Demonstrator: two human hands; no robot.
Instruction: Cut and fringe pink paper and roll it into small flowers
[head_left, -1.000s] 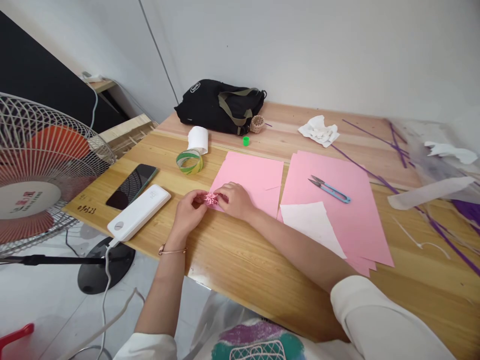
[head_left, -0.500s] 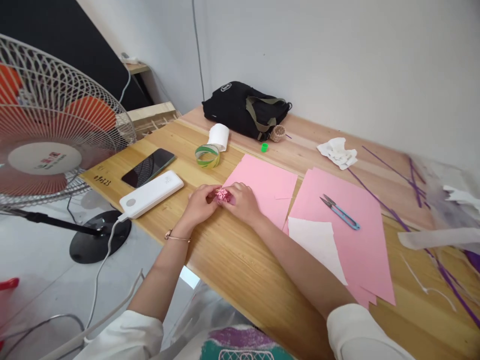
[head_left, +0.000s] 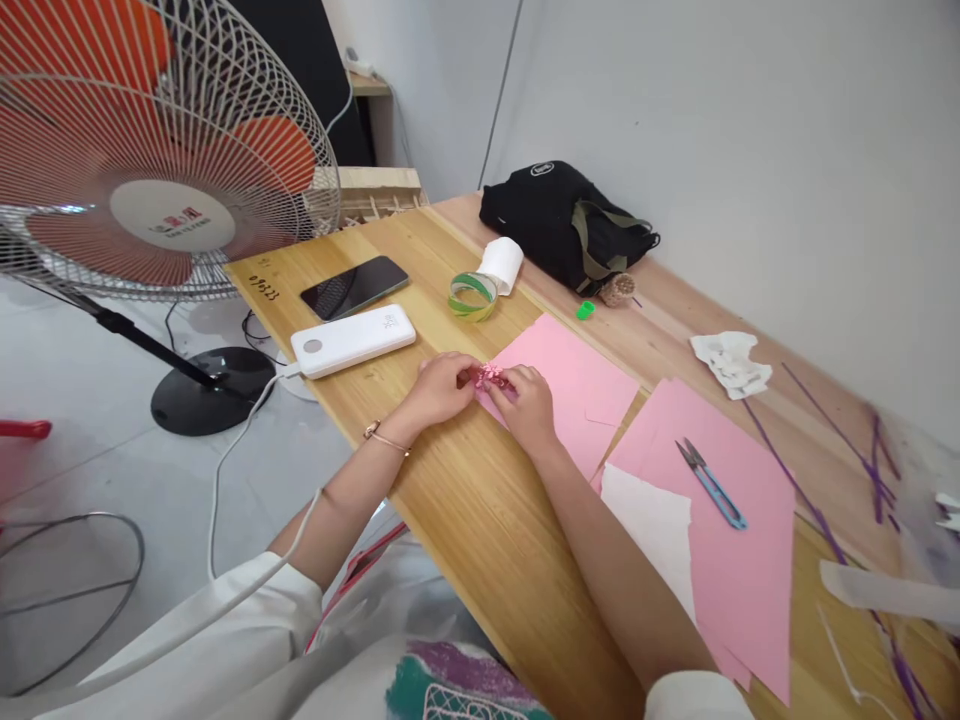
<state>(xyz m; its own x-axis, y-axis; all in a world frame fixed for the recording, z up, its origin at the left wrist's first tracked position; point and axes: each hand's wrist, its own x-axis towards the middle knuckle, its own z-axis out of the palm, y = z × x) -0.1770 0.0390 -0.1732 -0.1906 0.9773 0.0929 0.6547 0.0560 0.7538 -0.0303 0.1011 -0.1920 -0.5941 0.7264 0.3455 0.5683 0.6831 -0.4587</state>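
A small pink paper piece with a fringed, flower-like top (head_left: 491, 374) is held between my two hands, low over the wooden table (head_left: 480, 500). My left hand (head_left: 446, 388) pinches it from the left side, and my right hand (head_left: 529, 405) grips it from the right with thumb and fingers. Just beyond my right hand lies a pink sheet (head_left: 574, 375). More pink sheets (head_left: 750, 590) are to the right, with blue-handled snips (head_left: 712, 485) and a torn white paper (head_left: 652, 520) on them.
On the left are a white power bank (head_left: 352, 340) with a cable, a phone (head_left: 355, 287) and a large fan (head_left: 172, 215). Behind stand tape rolls (head_left: 472, 297), a green cap (head_left: 585, 310) and a black bag (head_left: 555, 220). Crumpled tissue (head_left: 731, 363) and purple strips (head_left: 814, 515) lie right.
The camera view has turned and tilted, so the table and everything on it appear shifted and rotated. Both hands still hold the pink piece, their fingers slightly repositioned around it.
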